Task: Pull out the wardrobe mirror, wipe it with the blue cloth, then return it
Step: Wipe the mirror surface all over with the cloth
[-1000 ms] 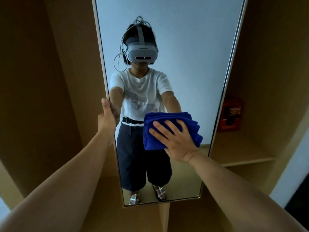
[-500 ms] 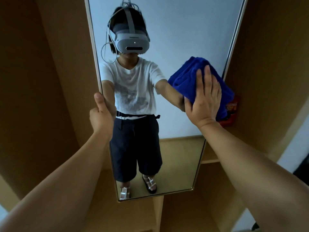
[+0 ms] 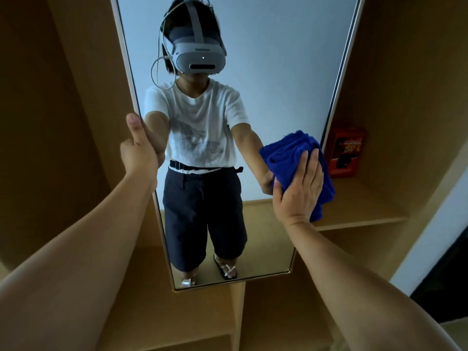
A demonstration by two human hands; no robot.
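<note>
The tall wardrobe mirror [image 3: 278, 72] stands pulled out in front of me, thin pale frame, reflecting a person in a white shirt and dark shorts. My left hand [image 3: 138, 150] grips its left edge, thumb up along the frame and fingers curled behind. The bunched blue cloth [image 3: 291, 158] lies against the glass at the mirror's right edge, about mid-height. My right hand [image 3: 298, 188] presses flat on the cloth with straight fingers pointing up.
Wooden wardrobe walls [image 3: 63, 97] rise on both sides of the mirror. A red box [image 3: 345, 150] sits on a wooden shelf [image 3: 359, 214] behind the mirror's right edge. Lower wardrobe panels lie below the mirror. A white wall strip [image 3: 435, 224] shows at far right.
My right hand carried the cloth from the mirror's middle up to its right edge, then down that edge. My left hand kept its grip on the left frame.
</note>
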